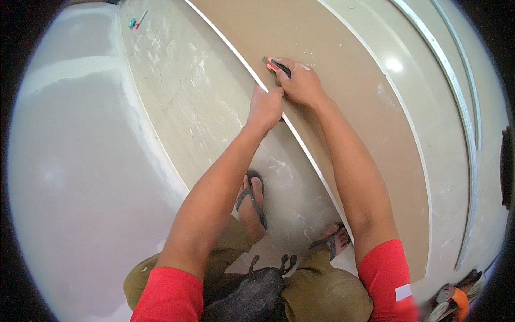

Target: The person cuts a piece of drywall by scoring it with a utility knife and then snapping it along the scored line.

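A large tan board (289, 27) with white edges spans the middle, its near edge raised off the floor. My left hand (265, 107) grips that edge, with the fingertips partly hidden by it. My right hand (300, 83) holds an orange and black utility knife (276, 67) over the tan face, just beyond my left hand. The blade's exact contact with the board is too small to tell.
A pale grey panel (64, 161) fills the left. The dusty floor (171, 75) holds small teal and red tools (134, 22) at the back and my sandalled feet below me. Two metal channels (471, 161) lie at the right, near tools with orange parts (458, 300).
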